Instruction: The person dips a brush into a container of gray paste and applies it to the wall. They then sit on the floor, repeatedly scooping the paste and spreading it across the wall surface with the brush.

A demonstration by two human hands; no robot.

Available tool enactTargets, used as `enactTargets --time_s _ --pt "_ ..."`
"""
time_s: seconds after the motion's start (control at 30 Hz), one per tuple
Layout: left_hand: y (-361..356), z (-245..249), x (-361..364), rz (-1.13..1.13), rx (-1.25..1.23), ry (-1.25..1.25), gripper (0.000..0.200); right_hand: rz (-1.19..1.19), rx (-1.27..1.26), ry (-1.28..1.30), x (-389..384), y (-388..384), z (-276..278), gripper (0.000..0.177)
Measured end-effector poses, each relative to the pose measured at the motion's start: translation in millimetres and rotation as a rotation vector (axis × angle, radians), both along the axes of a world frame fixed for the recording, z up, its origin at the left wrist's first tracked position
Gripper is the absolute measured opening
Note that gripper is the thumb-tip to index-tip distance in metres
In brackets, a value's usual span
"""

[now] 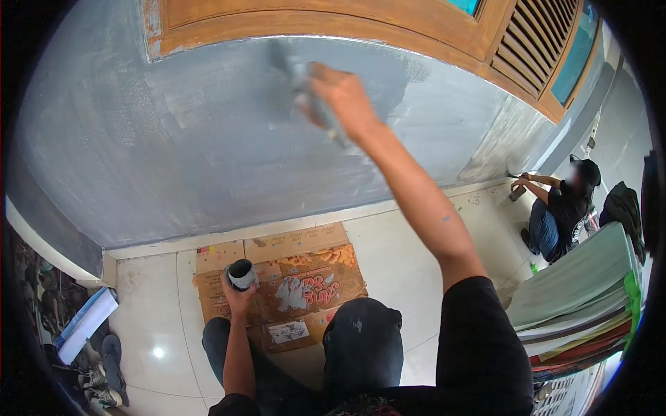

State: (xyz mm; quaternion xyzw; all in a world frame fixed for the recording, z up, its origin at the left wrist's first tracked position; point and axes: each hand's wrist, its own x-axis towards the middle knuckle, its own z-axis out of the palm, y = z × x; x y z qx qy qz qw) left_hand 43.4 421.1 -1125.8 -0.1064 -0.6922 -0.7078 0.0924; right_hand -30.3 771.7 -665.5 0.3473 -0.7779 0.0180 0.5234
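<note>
My right hand [345,100] is raised against the grey wall [208,156], its fingers wrapped round a paintbrush [300,75] that is smeared by motion. The brush's tip is just below the lower edge of the wooden window frame [312,22]; whether it touches the wall is hard to tell. A darker grey, wet-looking patch surrounds it. Low in front of my knees, my left hand [239,298] grips a paint cup [241,276] with grey smears on its outside and a dark inside. The cup is above a flattened cardboard sheet [277,270] on the floor.
A co-worker [558,208] squats at the right by the wall, holding a tool against its lower part. Hanging cloths [576,291] crowd my right side. Shoes [111,367] and a blue-and-white folded item [87,326] lie at the left. Pale tiles [152,312] cover the floor.
</note>
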Motion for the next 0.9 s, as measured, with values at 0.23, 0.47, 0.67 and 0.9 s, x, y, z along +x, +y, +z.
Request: enactTargets --time_s 0.23,0.47,0.67,0.9 --pt "1 -4 0 -0.023 -0.037 -0.017 0.085 -0.438 -0.192 -0.044 40 220 -8 0.013" --pt "-1 -9 -6 -0.012 -0.099 0.004 0.081 -0.747 -0.330 -0.023 106 285 -62 0.011" --pt "5 1 0 -0.008 -0.116 0.008 0.080 -0.491 -0.176 -0.318 20 132 -134 0.047" --pt "2 -12 -3 0.030 -0.134 0.041 0.079 -0.049 -0.068 -0.443 1 -28 -138 0.031"
